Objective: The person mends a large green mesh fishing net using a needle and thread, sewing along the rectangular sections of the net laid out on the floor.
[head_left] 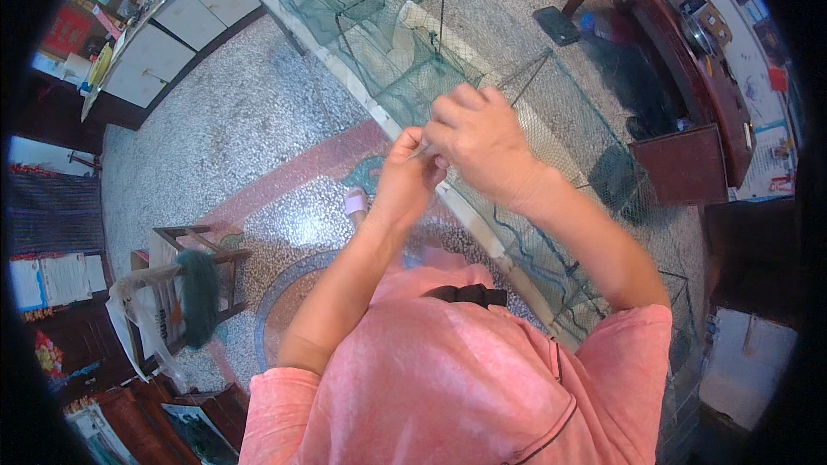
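Note:
My left hand (412, 174) and my right hand (487, 139) meet in front of me, both with fingers closed in a pinch. A thin, greyish strip (419, 152) pokes out at the thumb and fingertips of my left hand; its kind is too small to make out. My right fingers curl over the same spot and hide what they grip. Just beyond and below my hands stretches a long green mesh net (422, 77) with dark square frames, resting along a pale beam (353, 82).
A wooden stool (226, 256) at the left carries a hank of dark green twine (200, 297) and a clear plastic bag (129, 319). White cabinets (189, 17) line the far left. At the right stands a dark red wooden desk (689, 69). Speckled flooring (215, 138) lies between.

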`<state>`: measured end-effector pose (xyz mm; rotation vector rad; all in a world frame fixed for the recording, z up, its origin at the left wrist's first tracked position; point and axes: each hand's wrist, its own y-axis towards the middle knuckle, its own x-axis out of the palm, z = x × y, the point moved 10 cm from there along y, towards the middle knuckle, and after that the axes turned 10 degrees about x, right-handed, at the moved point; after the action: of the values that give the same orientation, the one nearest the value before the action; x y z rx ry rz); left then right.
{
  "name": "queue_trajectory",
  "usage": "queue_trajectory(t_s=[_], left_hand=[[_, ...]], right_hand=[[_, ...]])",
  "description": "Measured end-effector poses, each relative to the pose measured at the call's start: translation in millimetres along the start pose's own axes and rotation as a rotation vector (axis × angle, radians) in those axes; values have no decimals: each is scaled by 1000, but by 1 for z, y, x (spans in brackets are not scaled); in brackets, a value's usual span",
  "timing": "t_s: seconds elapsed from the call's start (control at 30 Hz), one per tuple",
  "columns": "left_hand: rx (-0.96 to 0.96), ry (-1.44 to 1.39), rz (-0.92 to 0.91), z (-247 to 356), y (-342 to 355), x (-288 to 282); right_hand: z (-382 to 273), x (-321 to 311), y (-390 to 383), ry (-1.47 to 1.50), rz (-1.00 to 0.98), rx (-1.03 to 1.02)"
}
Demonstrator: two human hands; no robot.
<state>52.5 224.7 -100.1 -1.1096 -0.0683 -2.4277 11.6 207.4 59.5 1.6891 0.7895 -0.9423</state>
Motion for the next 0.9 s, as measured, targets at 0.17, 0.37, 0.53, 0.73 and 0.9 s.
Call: queue_trajectory(t_s=[0.17,0.37,0.53,0.73,0.9], left_hand=[[156,203,122,29,-11,14],[709,1107,-129,67,-32,60],[746,1144,-263,71,-31,85],[576,921,-288,71,-9,84],[315,509,-137,70,5,43]], right_hand=[[-52,-13,4,396,-37,-171],[-24,-74,17,836,121,173],[22,-165,14,1362,314,108],[27,-214,4,1564,291,-10],[36,-176,1,1006,387,47]])
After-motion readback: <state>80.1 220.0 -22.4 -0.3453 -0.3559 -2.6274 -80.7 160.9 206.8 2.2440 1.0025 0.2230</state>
